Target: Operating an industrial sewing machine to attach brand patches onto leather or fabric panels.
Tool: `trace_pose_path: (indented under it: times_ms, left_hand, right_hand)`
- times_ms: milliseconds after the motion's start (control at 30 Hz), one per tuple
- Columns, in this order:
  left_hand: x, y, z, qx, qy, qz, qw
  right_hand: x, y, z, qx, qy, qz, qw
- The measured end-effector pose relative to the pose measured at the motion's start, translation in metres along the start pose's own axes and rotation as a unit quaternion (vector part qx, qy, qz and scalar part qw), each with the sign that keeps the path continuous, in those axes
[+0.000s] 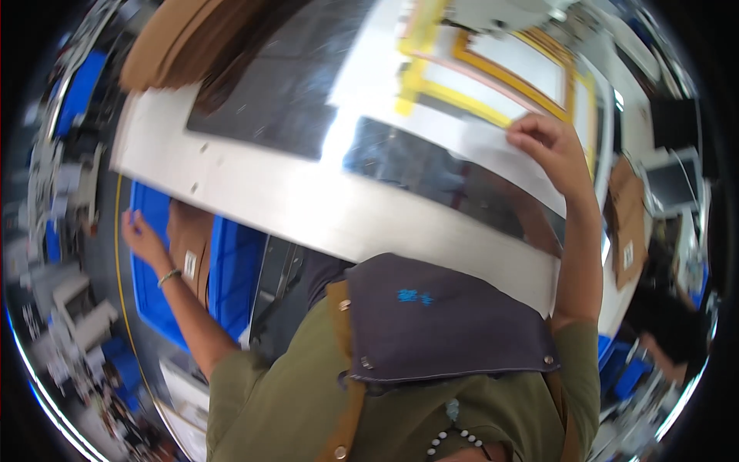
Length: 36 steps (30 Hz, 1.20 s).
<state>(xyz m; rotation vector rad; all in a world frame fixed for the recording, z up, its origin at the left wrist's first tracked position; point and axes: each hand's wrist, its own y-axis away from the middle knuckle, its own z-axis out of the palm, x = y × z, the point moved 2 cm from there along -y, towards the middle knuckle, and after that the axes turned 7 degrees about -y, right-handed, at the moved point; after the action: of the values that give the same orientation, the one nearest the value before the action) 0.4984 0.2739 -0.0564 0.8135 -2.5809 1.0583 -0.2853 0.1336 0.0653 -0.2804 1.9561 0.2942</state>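
My right hand [550, 146] is at the right of the work table, its fingers curled and thumb and forefinger close together. Its fingertips are at the edge of a white area next to yellow strips [469, 100]. Whether a thin sheet is pinched there I cannot make out. Away to the left, my left hand [145, 237] hangs over the rim of a blue crate [235, 258], its fingers loosely bent and apart with nothing clear in them. Inside the crate lie brown flat pieces [196, 250] with a small white label.
Before me stretches a pale table [254, 192] with dark glossy panels [408, 158]. A stack of brown board pieces [181, 46] is at its far left. An orange-yellow frame [566, 77] is at the far right. More brown pieces [627, 223] lie beyond my right arm, near a monitor [673, 181].
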Motion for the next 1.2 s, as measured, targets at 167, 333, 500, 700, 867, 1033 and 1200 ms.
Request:
trace_pose_path:
  times_ms: [167, 333, 500, 700, 867, 1033, 1200]
  left_hand:
    - [0.270, -0.028, 0.023, -0.104, 0.299, 0.155, 0.936]
    - [0.451, 0.031, 0.065, -0.322, 0.265, 0.424, 0.804]
    - [0.533, 0.091, 0.107, -0.308, 0.160, 0.614, 0.709]
    - [0.564, 0.104, 0.131, -0.314, 0.085, 0.660, 0.678]
    - [0.572, 0.102, 0.140, -0.306, 0.086, 0.678, 0.663]
    - [0.573, 0.104, 0.145, -0.296, 0.109, 0.683, 0.659]
    - [0.573, 0.107, 0.144, -0.327, 0.106, 0.655, 0.673]
  right_hand:
    - [-0.004, -0.025, -0.091, 0.157, 0.200, -0.070, 0.965]
    - [0.026, -0.084, -0.113, 0.116, 0.058, -0.063, 0.989]
    - [0.029, -0.099, -0.076, 0.105, 0.164, 0.066, 0.979]
    - [0.046, -0.100, -0.069, 0.138, 0.122, 0.071, 0.980]
    - [0.045, -0.118, -0.059, 0.088, 0.085, 0.036, 0.992]
    - [0.047, -0.129, -0.053, 0.074, 0.073, 0.038, 0.994]
    - [0.042, -0.113, -0.084, 0.051, 0.071, 0.042, 0.995]
